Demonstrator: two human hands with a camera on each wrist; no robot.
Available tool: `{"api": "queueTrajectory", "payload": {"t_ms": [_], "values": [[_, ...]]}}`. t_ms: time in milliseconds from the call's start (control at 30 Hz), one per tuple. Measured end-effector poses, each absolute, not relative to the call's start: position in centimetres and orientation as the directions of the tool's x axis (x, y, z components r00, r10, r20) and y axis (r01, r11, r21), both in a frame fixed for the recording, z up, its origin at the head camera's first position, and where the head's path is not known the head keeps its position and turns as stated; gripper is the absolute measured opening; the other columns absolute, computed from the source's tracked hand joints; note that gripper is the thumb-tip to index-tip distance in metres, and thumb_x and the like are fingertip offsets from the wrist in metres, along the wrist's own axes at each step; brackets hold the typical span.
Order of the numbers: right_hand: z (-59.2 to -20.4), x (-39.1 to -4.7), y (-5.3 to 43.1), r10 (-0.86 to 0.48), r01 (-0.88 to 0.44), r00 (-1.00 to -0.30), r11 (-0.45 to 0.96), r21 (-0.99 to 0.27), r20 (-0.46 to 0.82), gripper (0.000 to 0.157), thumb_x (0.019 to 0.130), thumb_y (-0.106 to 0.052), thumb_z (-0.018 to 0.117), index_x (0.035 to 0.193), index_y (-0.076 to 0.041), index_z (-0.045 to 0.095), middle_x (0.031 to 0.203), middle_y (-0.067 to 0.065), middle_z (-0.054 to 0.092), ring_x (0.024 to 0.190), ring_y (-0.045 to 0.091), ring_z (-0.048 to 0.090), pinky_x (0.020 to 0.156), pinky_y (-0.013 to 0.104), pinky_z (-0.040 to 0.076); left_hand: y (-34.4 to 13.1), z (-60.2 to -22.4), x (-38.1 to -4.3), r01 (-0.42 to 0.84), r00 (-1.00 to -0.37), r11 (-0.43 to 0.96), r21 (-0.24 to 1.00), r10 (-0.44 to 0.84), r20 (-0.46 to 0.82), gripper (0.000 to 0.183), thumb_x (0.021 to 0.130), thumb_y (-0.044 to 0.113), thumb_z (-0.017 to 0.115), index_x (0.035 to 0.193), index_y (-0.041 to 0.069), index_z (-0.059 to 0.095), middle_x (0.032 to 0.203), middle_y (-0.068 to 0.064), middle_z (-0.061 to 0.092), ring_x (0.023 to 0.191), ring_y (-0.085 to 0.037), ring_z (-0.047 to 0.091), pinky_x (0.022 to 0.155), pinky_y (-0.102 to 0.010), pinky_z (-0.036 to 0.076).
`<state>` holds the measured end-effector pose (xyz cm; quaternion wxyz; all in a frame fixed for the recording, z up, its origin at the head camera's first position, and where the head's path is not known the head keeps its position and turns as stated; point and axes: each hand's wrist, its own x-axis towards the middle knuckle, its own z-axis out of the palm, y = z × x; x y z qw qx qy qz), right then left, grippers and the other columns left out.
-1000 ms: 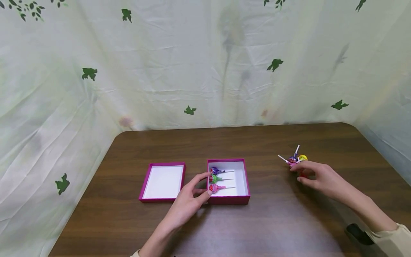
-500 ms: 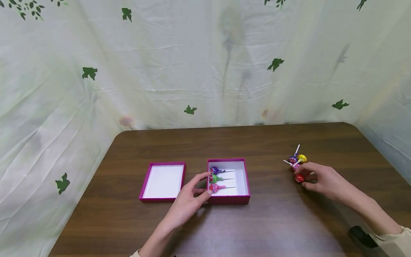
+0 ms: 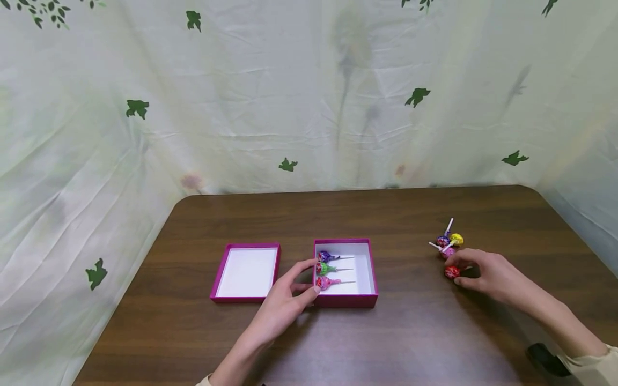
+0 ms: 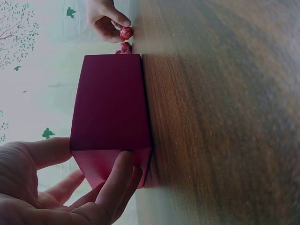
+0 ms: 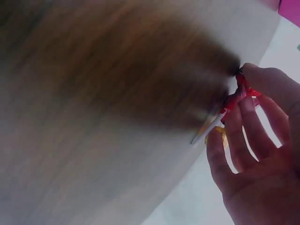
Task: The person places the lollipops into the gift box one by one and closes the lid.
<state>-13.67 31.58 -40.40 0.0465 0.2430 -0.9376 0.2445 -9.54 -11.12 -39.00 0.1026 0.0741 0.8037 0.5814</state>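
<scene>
1. Head: left hand (image 3: 282,301), fingers apart, rests at the left end of the box (image 3: 364,279), seemingly steadying it. Inside, three sweets (image 3: 322,268) lie parallel, apparently for neatness. Right hand (image 3: 488,272) pinches the red sweet (image 3: 452,272) beside loose sweets (image 3: 456,239).
2. Left wrist: spread fingers touch the box's end.
3. Right wrist: thumb and fingers clamp the red wrapper, probably for a firm hold.

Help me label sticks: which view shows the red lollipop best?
The right wrist view: the red lollipop is close, white stick visible, fingers partly covering it. The head and left wrist views show only its small round end.
</scene>
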Motion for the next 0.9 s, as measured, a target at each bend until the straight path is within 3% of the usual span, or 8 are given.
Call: {"api": "queueTrajectory", "payload": {"t_ms": [533,900], "values": [[-40.3,-13.1,30.4,-0.520,-0.571,-0.820,0.718,-0.397,0.240,0.034,0.077,-0.004,0.081,0.101,-0.025,0.067,0.099,-0.014,0.064,0.089,0.006,0.062,0.074,0.037,0.052,-11.1,-39.1,-9.5,0.010,-0.971,0.315,0.949,0.231,-0.066,0.051,0.093,0.018,0.068,0.141,0.022,0.053,0.140,-0.011,0.053,0.112,-0.031,0.062,0.076,-0.038,0.053],[-39.4,-12.0,27.9,-0.529,-0.614,-0.789,0.686,-0.391,0.312,0.042,0.074,0.002,0.082,0.105,-0.020,0.064,0.098,-0.016,0.058,0.090,0.005,0.060,0.078,0.032,0.051,-11.1,-39.2,-9.6,0.005,-0.970,0.320,0.947,0.233,-0.074,0.051,0.093,0.018,0.068,0.142,0.022,0.052,0.140,-0.012,0.052,0.111,-0.032,0.062,0.075,-0.036,0.053]]}}
